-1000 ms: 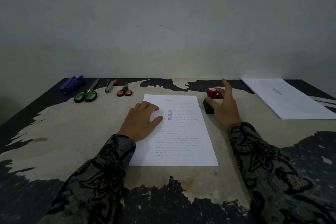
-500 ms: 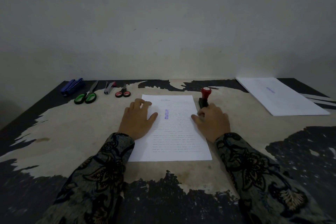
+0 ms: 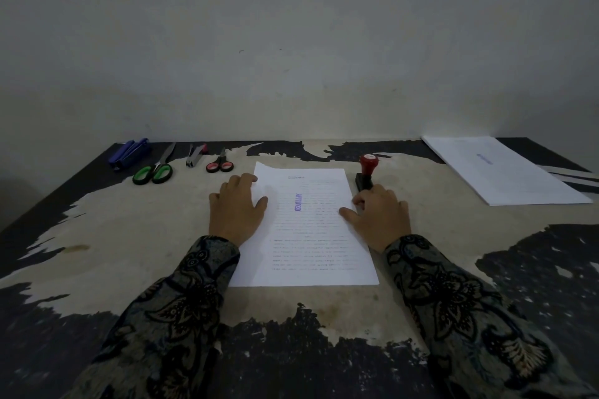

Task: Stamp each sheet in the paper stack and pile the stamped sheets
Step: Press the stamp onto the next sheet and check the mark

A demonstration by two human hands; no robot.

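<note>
A stack of printed white sheets (image 3: 311, 236) lies in the middle of the table. Its top sheet bears a blue "APPROVED" stamp mark (image 3: 298, 202). My left hand (image 3: 235, 207) is at the sheet's left edge, thumb on top, and the far left corner curls up by my fingers. My right hand (image 3: 379, 217) pinches the right edge, thumb on the paper. The stamp (image 3: 366, 172), red knob on a black base, stands upright just beyond my right hand, untouched. A pile of stamped sheets (image 3: 505, 172) lies at the far right.
Along the far left edge lie a blue stapler (image 3: 129, 152), green-handled scissors (image 3: 155, 170), a staple remover (image 3: 196, 155) and small red scissors (image 3: 220, 163). The table (image 3: 129, 236) is worn, with peeling black paint. A wall stands right behind it.
My right hand let go of the stamp, left it standing, and came to the sheet's right edge. My left fingers shifted to the far left corner, which now curls up.
</note>
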